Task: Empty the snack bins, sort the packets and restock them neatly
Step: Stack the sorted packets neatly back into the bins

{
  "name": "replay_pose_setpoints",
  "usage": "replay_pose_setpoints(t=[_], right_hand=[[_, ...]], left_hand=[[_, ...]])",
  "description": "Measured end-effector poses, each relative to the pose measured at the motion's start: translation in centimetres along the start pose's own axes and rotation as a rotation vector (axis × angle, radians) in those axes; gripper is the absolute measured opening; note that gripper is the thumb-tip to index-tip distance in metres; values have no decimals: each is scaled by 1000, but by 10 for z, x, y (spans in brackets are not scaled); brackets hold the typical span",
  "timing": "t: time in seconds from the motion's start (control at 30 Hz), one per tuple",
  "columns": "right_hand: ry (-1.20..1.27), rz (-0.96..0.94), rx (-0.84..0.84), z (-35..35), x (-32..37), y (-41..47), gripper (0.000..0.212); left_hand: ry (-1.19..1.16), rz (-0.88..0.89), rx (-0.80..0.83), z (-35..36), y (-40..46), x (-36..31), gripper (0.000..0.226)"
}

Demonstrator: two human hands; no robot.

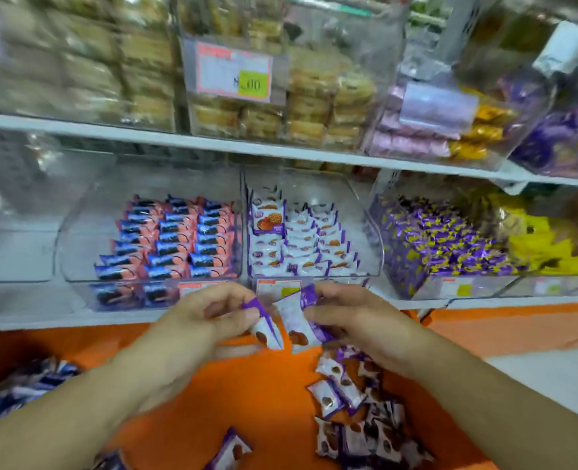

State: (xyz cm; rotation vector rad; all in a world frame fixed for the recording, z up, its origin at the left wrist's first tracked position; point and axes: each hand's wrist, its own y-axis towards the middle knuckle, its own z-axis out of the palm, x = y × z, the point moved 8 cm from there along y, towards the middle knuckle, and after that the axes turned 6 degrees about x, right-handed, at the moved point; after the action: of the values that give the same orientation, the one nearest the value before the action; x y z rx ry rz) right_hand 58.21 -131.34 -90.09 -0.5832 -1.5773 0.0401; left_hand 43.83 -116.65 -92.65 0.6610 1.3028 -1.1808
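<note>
Orange surface (263, 395) is the landmark. On it, right side: loose packets (358, 412), white with purple ends and a brown biscuit print. Left edge of it: blue-and-white packets (26, 385), blurred. Above it, clear bins on a white shelf (213, 144): left bin (77, 245) has pink packets with dark blue bands, middle bin (358, 212) has white-purple packets with an orange-brown biscuit picture, right bin (396, 283) has purple packets with yellow marks. Far right of that, yellow packets (548, 245). Price tag (235, 71): red border, lime-green patch.

Left hand (209, 320) and right hand (352, 317) each pinching white-purple packets (294, 330), loose pile (362, 418) on orange surface (263, 395)
</note>
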Motion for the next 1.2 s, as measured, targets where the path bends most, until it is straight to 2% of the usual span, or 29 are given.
replay_pose_setpoints(t=[0.1,0.17,0.2,0.33,0.47,0.6,0.73,0.9,1.2], right_hand=[[-101,-164,-167,21,46,-8,16],[-163,-256,-219,37,62,-7,26],[-194,-292,-241,44,64,-6,28],[-272,-335,-372,52,64,-10,34],[-242,-313,-436,34,61,-11,46],[-317,-318,-486,26,60,-2,55],[-430,-427,-512,30,66,4,54],[-572,-473,-438,40,72,0,52],[-372,-338,-375,26,68,-8,35]], left_hand=[[-194,64,-89,-1,-18,-31,35],[-250,75,-137,2,-25,-38,57],[-261,79,-155,3,-28,-39,60],[-254,58,-231,-5,-29,-42,56],[-181,28,-200,-11,-22,-43,49],[-83,26,-124,-3,-16,-50,36],[-188,32,-112,-2,-10,-50,32],[-172,31,-126,-3,-11,-49,40],[-278,89,-139,-6,-16,-54,36]])
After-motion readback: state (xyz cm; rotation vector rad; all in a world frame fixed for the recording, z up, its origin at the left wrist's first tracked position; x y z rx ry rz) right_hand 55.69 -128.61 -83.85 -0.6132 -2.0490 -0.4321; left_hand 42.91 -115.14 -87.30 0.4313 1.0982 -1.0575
